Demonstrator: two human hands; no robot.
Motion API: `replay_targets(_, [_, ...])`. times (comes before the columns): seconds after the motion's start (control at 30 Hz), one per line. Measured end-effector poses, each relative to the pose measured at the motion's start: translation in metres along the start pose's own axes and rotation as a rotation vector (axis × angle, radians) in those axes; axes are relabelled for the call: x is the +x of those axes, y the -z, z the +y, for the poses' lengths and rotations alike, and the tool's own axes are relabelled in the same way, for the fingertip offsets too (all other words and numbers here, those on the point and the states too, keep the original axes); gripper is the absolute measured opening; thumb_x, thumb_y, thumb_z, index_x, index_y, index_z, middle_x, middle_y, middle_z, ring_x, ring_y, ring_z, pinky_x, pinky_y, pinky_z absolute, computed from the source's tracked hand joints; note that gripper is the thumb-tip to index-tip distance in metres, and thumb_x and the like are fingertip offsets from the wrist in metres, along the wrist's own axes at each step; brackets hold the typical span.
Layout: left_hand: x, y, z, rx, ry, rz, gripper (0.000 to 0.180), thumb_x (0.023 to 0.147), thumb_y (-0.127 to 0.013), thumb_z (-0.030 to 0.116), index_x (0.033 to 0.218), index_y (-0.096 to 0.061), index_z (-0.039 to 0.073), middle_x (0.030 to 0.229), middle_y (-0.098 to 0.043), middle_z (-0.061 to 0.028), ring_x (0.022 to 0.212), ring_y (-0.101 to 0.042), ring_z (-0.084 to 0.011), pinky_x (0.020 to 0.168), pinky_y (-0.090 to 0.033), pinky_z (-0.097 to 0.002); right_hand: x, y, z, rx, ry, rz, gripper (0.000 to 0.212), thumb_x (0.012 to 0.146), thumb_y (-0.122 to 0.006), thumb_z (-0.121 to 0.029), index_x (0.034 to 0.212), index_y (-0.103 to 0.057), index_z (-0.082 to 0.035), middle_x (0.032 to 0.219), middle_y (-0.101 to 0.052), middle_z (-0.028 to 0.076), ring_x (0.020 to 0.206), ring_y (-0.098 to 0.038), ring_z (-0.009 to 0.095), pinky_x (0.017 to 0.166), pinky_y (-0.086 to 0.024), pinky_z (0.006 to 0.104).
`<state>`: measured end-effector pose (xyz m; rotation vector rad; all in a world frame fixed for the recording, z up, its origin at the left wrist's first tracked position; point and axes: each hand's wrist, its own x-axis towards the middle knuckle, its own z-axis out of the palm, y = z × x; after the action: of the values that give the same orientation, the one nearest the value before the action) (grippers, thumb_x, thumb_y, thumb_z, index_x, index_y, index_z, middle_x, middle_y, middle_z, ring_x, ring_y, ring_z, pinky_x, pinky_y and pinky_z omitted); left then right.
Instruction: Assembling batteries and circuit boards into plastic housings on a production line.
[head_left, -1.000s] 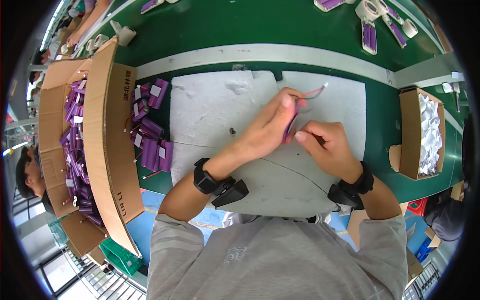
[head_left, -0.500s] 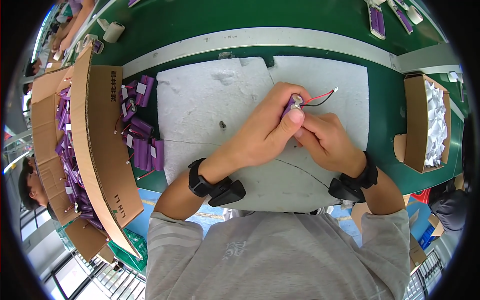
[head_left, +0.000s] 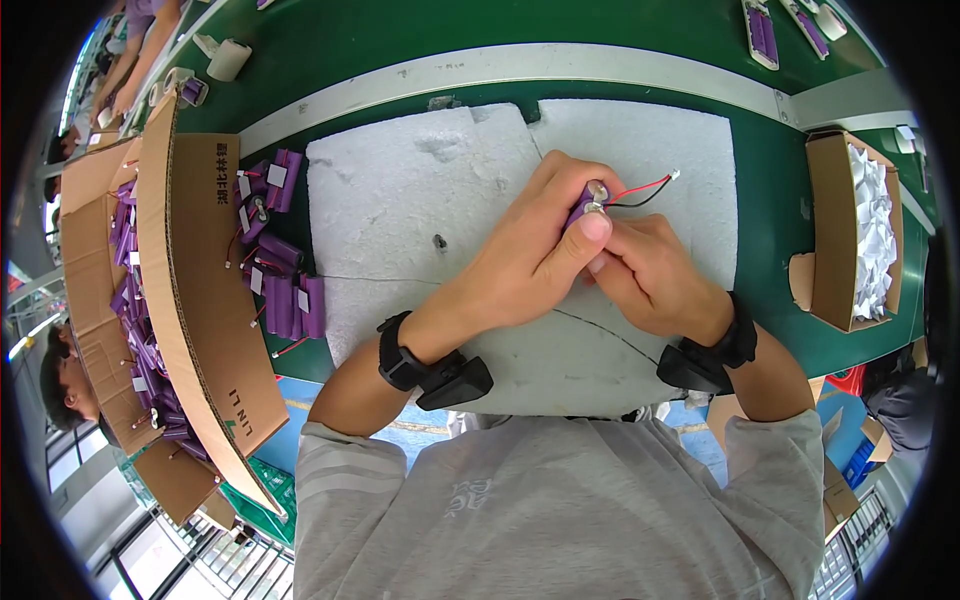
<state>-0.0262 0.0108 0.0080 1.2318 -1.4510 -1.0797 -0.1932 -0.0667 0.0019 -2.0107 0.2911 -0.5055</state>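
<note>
Clasped purple battery pack (head_left: 577, 211) in left hand (head_left: 532, 248), apparently exposing metal end (head_left: 597, 191); curled right hand (head_left: 656, 266) alongside, could not tell finger hold.

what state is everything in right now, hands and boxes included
left hand: closed around the battery pack
battery pack: held, metal-tabbed end showing
wire plug: loose, unconnected
right hand: fingers curled in beside the left thumb, grip hidden
large carton: open, holding many purple packs
small carton: open, filled with white pieces
loose purple packs: lying beside the large carton
foam sheet: flat, dented surface
</note>
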Motion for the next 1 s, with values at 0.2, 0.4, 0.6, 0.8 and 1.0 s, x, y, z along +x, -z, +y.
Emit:
replay_targets(0.2, [-0.001,-0.003,0.002,-0.100,0.024,0.000,0.042,0.104,-0.037,0.038,0.119,-0.049,0.001,0.105,-0.046,-0.0122,0.089,-0.048,-0.0222,0.081,-0.043,-0.0330,-0.002,0.001,0.002,0.069,-0.002,-0.007,0.007,0.090,-0.051,-0.002,0.091,-0.057,0.000,0.071,-0.062,0.012,0.060,-0.060,0.028,0.056,-0.047,0.0359])
replay_targets(0.4, [-0.001,-0.002,0.000,-0.088,0.039,-0.007,0.050,0.103,-0.030,0.044,0.123,-0.048,0.002,0.100,-0.048,-0.0086,0.085,-0.048,-0.0167,0.075,-0.043,-0.0290,0.001,0.003,-0.004,0.103,-0.030,0.000,0.009,0.093,-0.050,-0.004,0.089,-0.057,0.001,0.068,-0.060,0.010,0.057,-0.058,0.025,0.054,-0.045,0.0333])
replay_targets(0.6, [-0.001,-0.003,0.000,-0.074,0.069,-0.023,0.065,0.101,-0.022,0.058,0.130,-0.044,0.004,0.087,-0.050,-0.0019,0.073,-0.048,-0.0081,0.061,-0.043,-0.0234,0.001,0.004,-0.002,0.102,-0.011,-0.010,0.010,0.095,-0.049,-0.005,0.092,-0.057,0.001,0.068,-0.060,0.010,0.057,-0.058,0.025,0.054,-0.045,0.0335])
replay_targets(0.8, [-0.001,-0.004,0.002,-0.098,0.071,-0.016,0.066,0.100,-0.022,0.059,0.130,-0.043,0.003,0.087,-0.051,-0.0022,0.074,-0.049,-0.0084,0.061,-0.043,-0.0237,0.001,0.007,-0.006,0.121,-0.089,-0.040,0.010,0.094,-0.052,-0.009,0.090,-0.058,-0.002,0.078,-0.067,0.012,0.068,-0.063,0.031,0.061,-0.049,0.0384])
replay_targets(1.0, [-0.001,-0.004,0.005,-0.129,0.097,-0.027,0.069,0.100,-0.022,0.060,0.131,-0.043,0.002,0.088,-0.052,-0.0030,0.076,-0.051,-0.0085,0.061,-0.044,-0.0239,0.000,0.007,-0.003,0.147,-0.096,-0.042,0.010,0.093,-0.052,-0.009,0.088,-0.058,-0.003,0.077,-0.066,0.011,0.066,-0.062,0.031,0.061,-0.049,0.0380])
